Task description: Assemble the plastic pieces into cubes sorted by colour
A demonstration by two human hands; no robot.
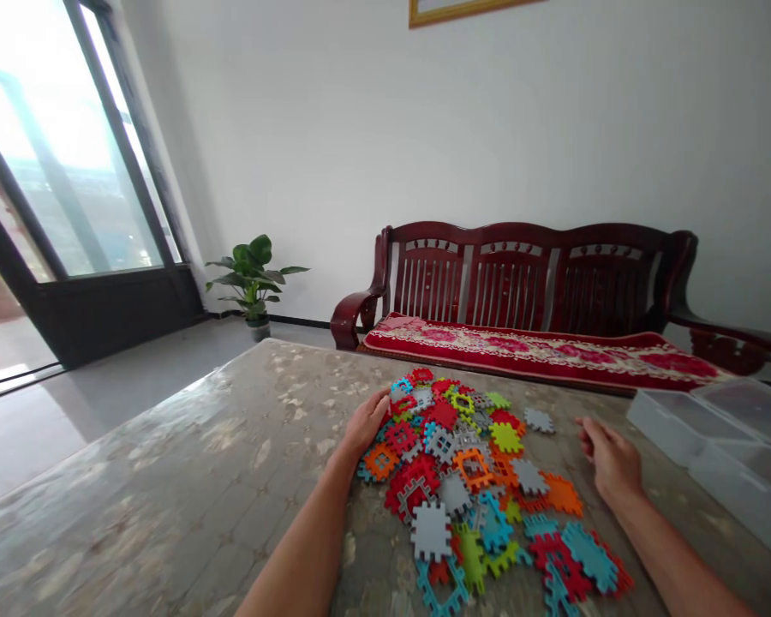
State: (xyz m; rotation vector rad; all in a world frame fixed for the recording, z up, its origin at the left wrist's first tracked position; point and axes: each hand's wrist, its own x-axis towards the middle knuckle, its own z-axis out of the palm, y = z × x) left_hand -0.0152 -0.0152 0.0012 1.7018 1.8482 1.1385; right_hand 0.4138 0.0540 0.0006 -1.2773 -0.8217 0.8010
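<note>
Left hand (366, 422), fingers loosely spread, rests against the left edge of the pile of toothed plastic tiles (472, 480); right hand (610, 463), loosely curled and empty, lies just right of it. The pile runs away from the viewer across the marbled table (186, 480); wooden bench (527, 291), potted plant (252, 278) and glass door (57, 188) lie beyond.

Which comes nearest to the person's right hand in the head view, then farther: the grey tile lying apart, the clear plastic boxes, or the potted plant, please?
From the right hand:
1. Grey tile, just left, on the table.
2. Clear plastic boxes, to the right.
3. Potted plant, far left, on the floor.
</note>
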